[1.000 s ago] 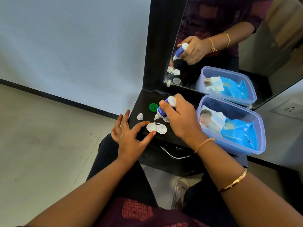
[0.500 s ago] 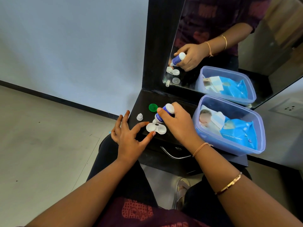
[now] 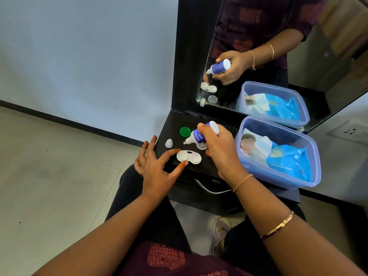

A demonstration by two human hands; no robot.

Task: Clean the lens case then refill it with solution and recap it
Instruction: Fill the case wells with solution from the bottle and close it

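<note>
Tilting a blue-labelled solution bottle (image 3: 197,136) with its white nozzle aimed toward 8 o'clock, a person's right hand (image 3: 219,154) wraps its fingers and thumb round the bottle's body above a black dresser top (image 3: 171,124). The nozzle tip hangs just above and apart from the white lens case (image 3: 189,156), which lies flat and uncapped near the dresser's front edge, both round wells facing up. The left hand (image 3: 157,170) steadies the case, pinching its left well between the index fingertip at the case's 9 o'clock and the thumb tip at its 6 o'clock, while the other three fingers fan out toward 11 o'clock. A small white nozzle cap (image 3: 168,143) stands at the case's 10 o'clock, a green cap (image 3: 184,131) lies at its 12 o'clock, and a pale cap (image 3: 201,146) sits partly hidden under the bottle at 1 o'clock. A translucent blue tub (image 3: 264,175) holding a blue wipes pack (image 3: 288,162) stands at 3 o'clock, beyond the right wrist. A mirror (image 3: 310,62) at 12 o'clock reflects the bottle, the case and the tub.
</note>
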